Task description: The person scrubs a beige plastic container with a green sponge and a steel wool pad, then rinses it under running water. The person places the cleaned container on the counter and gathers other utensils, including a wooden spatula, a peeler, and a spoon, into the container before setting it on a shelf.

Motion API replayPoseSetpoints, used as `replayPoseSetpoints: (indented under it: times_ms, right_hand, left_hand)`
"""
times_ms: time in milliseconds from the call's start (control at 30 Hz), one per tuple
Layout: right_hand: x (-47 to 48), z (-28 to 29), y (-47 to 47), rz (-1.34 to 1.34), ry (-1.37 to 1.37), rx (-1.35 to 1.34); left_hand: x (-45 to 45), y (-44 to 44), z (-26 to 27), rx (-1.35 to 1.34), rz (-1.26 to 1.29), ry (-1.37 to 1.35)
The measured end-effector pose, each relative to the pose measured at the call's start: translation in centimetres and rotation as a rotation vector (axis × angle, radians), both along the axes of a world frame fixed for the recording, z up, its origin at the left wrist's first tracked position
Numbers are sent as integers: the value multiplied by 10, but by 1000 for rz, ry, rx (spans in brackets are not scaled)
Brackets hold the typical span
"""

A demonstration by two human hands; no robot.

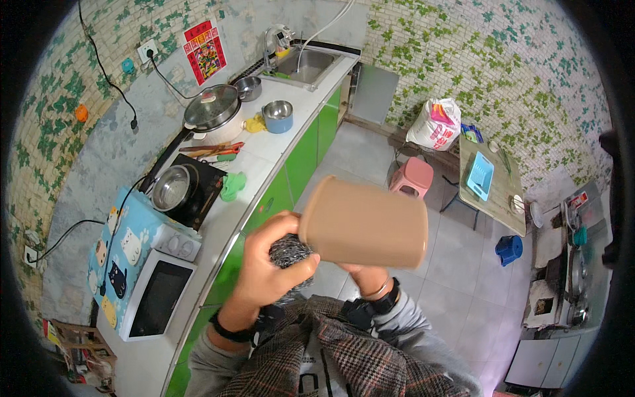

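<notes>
A beige container [364,223], apparently plastic, is tipped on its side in front of my chest, with its broad wall facing up. Motion blurs it slightly. My left hand [265,265] grips a grey wire scouring ball [290,250] against the container's left end. The fingers of that hand curl up to the rim. From below, my right hand [367,278] supports the container; most of its fingers are hidden behind the wall. I cannot see inside the container.
Along the left runs a white counter [263,159] with a sink [310,64], an electric pan [213,106], an induction cooker [201,183] and a covered microwave [158,293]. A pink stool [412,176], a folding table [501,173] and a blue stool [508,249] stand on the right.
</notes>
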State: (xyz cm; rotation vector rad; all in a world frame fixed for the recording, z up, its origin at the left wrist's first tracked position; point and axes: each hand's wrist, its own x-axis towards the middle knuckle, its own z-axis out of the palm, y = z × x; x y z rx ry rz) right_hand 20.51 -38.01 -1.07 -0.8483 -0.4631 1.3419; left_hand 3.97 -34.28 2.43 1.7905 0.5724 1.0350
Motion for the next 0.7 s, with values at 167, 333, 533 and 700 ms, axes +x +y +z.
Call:
replayPoseSetpoints:
  times_ms: [167,333,533,700]
  right_hand:
    - [76,-24,44,657,-394,413]
    - [45,16,28,576,-967,580]
    - [37,3,11,-93,-448,227]
    - [19,12,11,-405,-579,329]
  left_hand:
    - [-15,28,35,50,-352,386]
    - [-1,35,38,237,-254,635]
    - [-5,19,45,-116,176,-70]
    - [-8,-20,28,102,291,11]
